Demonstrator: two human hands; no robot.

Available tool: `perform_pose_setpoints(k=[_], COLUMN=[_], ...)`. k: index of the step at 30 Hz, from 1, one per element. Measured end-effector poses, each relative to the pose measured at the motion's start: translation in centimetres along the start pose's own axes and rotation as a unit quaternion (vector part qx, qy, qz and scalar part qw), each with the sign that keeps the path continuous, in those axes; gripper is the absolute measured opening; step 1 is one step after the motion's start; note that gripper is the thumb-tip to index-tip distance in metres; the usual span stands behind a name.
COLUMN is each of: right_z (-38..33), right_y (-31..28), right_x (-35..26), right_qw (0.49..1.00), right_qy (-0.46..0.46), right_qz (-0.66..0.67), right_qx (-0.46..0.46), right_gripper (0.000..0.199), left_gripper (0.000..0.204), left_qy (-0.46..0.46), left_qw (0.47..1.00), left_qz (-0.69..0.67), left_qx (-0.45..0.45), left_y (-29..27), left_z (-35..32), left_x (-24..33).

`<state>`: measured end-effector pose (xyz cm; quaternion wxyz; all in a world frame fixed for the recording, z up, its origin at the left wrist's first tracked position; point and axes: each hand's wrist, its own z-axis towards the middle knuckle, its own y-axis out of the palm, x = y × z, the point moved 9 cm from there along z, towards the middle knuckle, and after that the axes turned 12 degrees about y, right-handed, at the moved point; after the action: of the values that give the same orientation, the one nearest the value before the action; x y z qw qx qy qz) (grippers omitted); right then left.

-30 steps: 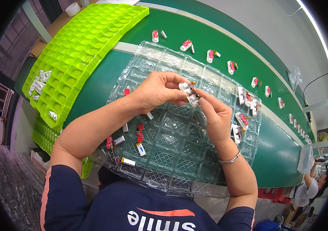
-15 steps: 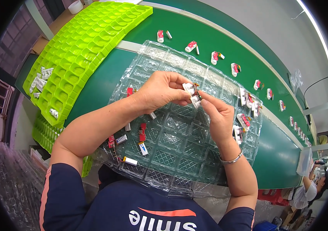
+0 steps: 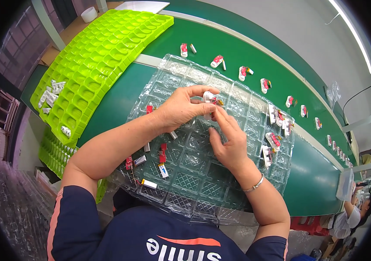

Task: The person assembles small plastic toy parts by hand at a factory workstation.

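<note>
Now your right hand [image 3: 229,141] has loosened its pinch on the white part [image 3: 208,96]; whether it still touches it is unclear. Your left hand [image 3: 181,108] grips the part, which has turned more upright above the clear tray [image 3: 189,158], so the left seems to carry most of the hold.

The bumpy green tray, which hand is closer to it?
Left. The left hand is over the clear tray, to the right of the green tray; the right hand is farther right, beyond the left one.
</note>
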<state>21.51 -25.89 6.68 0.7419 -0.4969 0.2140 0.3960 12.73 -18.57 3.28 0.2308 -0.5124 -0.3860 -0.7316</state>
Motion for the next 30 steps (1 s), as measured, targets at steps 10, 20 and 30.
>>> perform_pose_setpoints(k=[10,20,30], right_z=[0.0,-0.1,0.2], right_y=[0.1,1.2,1.4], right_x=[0.0,0.1,-0.1], right_qw=[0.999,0.998,0.998], right_qy=[0.019,0.013,0.01], right_qz=[0.003,0.003,0.007], right_qx=[-0.037,-0.062,-0.06], right_gripper=[0.049,0.044,0.041], left_gripper=[0.025,0.017,0.042], left_qy=[0.066,0.006,0.176], left_qw=[0.959,0.762,0.593], left_qz=[0.161,0.602,0.771], left_qx=[0.226,0.239,0.148], left_y=[-16.0,-26.1,-19.1], left_z=[9.9,12.8,11.6], left_x=[6.6,4.8,8.6])
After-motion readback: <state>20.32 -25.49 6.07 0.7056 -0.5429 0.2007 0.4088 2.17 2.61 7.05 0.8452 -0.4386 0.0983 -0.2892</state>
